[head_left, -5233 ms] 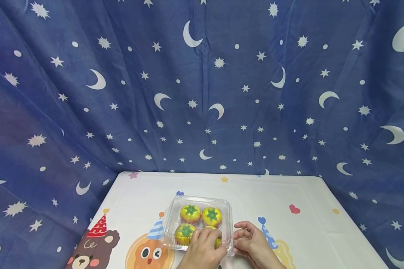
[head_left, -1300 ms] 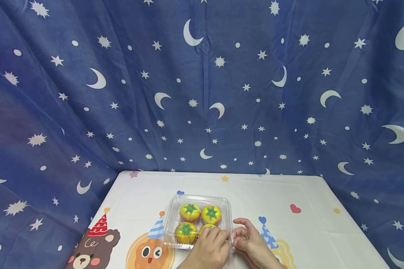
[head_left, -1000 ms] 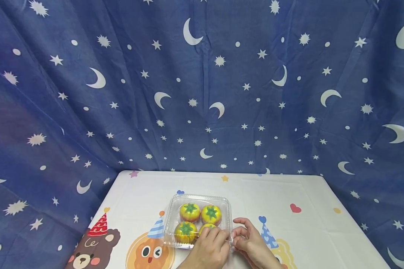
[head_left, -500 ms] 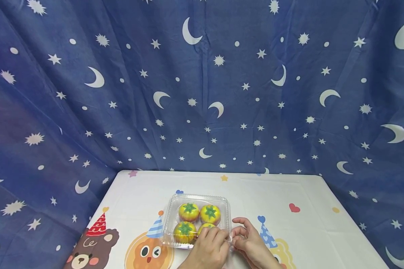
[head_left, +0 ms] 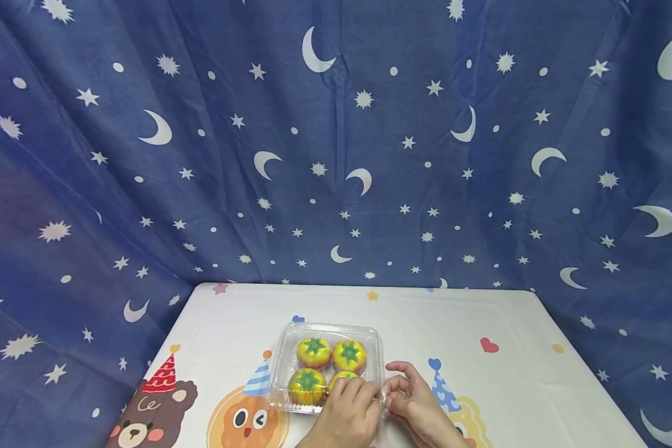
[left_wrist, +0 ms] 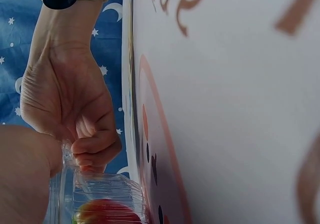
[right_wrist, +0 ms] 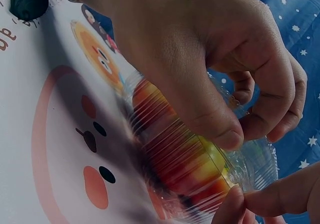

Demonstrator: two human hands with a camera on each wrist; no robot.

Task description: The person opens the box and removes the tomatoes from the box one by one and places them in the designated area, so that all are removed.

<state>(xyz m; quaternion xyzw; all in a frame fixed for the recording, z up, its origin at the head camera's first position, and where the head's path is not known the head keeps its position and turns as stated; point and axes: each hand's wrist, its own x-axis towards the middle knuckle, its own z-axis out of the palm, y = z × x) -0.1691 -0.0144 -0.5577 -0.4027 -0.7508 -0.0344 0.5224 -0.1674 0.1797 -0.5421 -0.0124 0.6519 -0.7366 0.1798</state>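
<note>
A clear plastic clamshell box [head_left: 280, 364] lies closed on the table. Inside sit several round yellow fruits [head_left: 349, 356] with reddish sides and green star-shaped tops; the front right one is partly behind my left hand [head_left: 348, 410]. That hand bends over the near right part of the box, and in the right wrist view its thumb and forefinger pinch the rim. At the right edge is my right hand [head_left: 417, 407], whose thumb and fingertips pinch the rim near the corner, as the left wrist view also shows. The exact grip on the layers is unclear.
A white tablecloth [head_left: 537, 373] with printed cartoon figures covers the table. Its far edge meets a blue curtain [head_left: 291, 93] with moons and stars, which also runs along both sides.
Over several seconds my left hand has shifted slightly right toward the box's corner, and my right fingers have come closer to the rim. In the last second the hands hardly move.
</note>
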